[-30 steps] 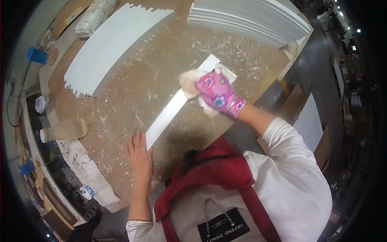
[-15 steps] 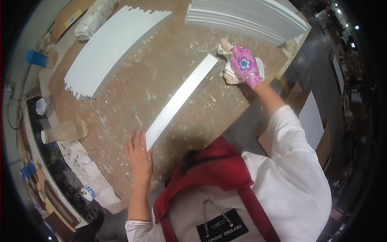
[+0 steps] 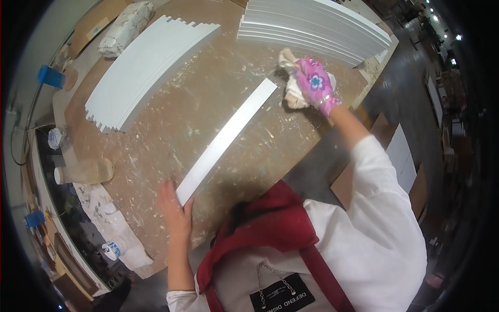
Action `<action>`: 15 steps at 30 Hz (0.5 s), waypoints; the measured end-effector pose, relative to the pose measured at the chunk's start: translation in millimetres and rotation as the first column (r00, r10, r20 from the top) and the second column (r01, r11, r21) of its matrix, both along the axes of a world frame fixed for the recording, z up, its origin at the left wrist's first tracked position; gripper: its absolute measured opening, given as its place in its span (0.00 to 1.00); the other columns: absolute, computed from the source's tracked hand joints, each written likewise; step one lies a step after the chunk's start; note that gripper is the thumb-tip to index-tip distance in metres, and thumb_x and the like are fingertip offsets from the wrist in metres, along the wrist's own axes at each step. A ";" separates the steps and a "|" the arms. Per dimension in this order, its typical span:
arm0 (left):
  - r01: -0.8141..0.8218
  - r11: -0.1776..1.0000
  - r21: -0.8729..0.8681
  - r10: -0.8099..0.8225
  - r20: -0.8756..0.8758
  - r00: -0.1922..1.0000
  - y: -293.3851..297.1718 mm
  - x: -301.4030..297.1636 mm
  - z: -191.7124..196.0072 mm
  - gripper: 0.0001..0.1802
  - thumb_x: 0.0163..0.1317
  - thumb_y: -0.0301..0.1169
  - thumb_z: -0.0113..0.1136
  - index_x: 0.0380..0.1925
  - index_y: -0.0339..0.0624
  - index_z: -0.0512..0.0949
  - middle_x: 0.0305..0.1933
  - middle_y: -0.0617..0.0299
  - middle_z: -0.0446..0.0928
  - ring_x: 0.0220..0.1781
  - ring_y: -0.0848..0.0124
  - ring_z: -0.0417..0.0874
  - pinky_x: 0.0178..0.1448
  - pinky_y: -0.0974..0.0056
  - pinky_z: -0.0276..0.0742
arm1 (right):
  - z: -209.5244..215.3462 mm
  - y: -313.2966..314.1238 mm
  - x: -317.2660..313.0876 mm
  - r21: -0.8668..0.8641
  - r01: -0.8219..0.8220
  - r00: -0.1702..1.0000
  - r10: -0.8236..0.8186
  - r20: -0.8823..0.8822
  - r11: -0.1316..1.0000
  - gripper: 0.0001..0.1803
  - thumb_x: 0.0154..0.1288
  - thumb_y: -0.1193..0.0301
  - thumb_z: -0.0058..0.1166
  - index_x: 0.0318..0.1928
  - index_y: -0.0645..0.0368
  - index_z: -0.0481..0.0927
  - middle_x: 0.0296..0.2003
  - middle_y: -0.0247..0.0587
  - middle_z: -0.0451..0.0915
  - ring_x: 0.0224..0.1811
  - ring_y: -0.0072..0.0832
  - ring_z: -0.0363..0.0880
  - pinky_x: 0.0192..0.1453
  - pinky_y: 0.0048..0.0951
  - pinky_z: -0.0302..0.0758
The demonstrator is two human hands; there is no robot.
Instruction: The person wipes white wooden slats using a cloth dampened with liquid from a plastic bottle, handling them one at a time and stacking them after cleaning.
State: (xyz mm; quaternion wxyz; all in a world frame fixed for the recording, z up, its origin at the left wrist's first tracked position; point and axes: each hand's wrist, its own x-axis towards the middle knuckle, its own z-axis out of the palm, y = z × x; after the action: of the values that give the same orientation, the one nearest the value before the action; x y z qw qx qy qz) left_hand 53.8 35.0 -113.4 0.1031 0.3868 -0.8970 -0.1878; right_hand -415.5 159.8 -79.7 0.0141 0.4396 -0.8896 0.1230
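Observation:
A long flat white strip (image 3: pixel 226 140) lies slantwise across the worktable, running from near left to far right. Its near end sits between the thumb and fingers of my bare left hand (image 3: pixel 175 208). My right hand (image 3: pixel 316 84), in a pink flowered glove, is closed on a crumpled off-white cloth (image 3: pixel 294 98). Hand and cloth rest just right of the strip's far end, apart from it. Part of the cloth is hidden under the glove.
Similar white strips stand packed in a left row (image 3: pixel 150 73) and a far right row (image 3: pixel 312 31). A wrapped bundle (image 3: pixel 125 30), a clear bottle of liquid (image 3: pixel 86 170) and a small white tub (image 3: pixel 114 248) line the left side of the paint-flecked worktable (image 3: pixel 249 171).
The strip has shifted a little toward me and to the left, along with my left hand. My right hand stays almost in place with the cloth, its folds slightly changed.

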 end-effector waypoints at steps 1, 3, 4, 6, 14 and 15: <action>-0.094 0.995 0.034 0.096 -0.059 0.994 3.5 5.5 1.9 0.37 0.55 0.32 0.63 0.65 0.40 0.61 0.70 0.45 0.59 0.71 0.47 0.58 0.72 0.50 0.52 | -5.4 1.7 10.8 0.072 -0.325 0.863 0.326 -0.386 0.943 0.13 0.60 0.72 0.46 0.45 0.57 0.77 0.41 0.45 0.78 0.42 0.40 0.76 0.52 0.39 0.73; -0.146 0.989 -0.030 0.143 -0.081 0.986 9.9 21.1 -8.0 0.34 0.52 0.31 0.67 0.60 0.39 0.67 0.62 0.42 0.66 0.62 0.46 0.67 0.66 0.50 0.60 | -11.0 -26.5 79.5 0.146 -0.356 0.888 0.383 -0.254 0.923 0.15 0.57 0.66 0.50 0.46 0.52 0.77 0.38 0.41 0.78 0.41 0.39 0.78 0.47 0.42 0.76; -0.149 0.988 -0.029 0.148 -0.030 0.989 14.3 27.8 -11.6 0.31 0.52 0.31 0.66 0.58 0.39 0.69 0.59 0.43 0.68 0.60 0.46 0.68 0.65 0.49 0.60 | -28.1 -36.1 111.7 0.042 -0.434 0.897 0.436 -0.078 0.900 0.14 0.55 0.68 0.53 0.44 0.52 0.78 0.40 0.41 0.78 0.41 0.38 0.79 0.47 0.43 0.76; -0.113 0.992 -0.051 0.111 -0.041 0.993 12.5 28.9 -11.3 0.26 0.53 0.31 0.65 0.53 0.38 0.74 0.53 0.46 0.71 0.54 0.47 0.71 0.60 0.50 0.64 | -70.2 -30.8 112.4 -0.085 -0.492 0.868 0.481 -0.125 0.866 0.12 0.58 0.69 0.51 0.42 0.54 0.78 0.38 0.42 0.79 0.43 0.36 0.79 0.50 0.43 0.75; -0.119 0.992 -0.028 0.116 -0.105 0.988 10.4 26.3 -12.6 0.25 0.53 0.29 0.65 0.52 0.38 0.74 0.53 0.46 0.71 0.55 0.48 0.70 0.59 0.51 0.65 | -15.0 -9.6 27.0 0.097 -0.016 0.995 0.025 -0.093 0.995 0.12 0.56 0.73 0.50 0.42 0.60 0.77 0.40 0.50 0.76 0.45 0.43 0.74 0.50 0.42 0.72; -0.115 0.993 -0.023 0.112 -0.106 0.988 11.8 27.4 -13.7 0.25 0.53 0.28 0.64 0.53 0.38 0.74 0.53 0.46 0.71 0.55 0.48 0.70 0.59 0.51 0.65 | -29.3 -6.2 32.4 0.159 -0.289 0.853 0.329 -0.406 0.944 0.11 0.55 0.72 0.51 0.41 0.57 0.76 0.40 0.48 0.75 0.44 0.43 0.74 0.50 0.41 0.72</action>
State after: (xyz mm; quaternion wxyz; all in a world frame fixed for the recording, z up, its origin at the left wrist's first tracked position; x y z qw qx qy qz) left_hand 81.2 46.8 -127.1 0.1663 0.4252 -0.8695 -0.1885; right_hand -383.2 153.6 -109.0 0.1680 0.5931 -0.7872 -0.0166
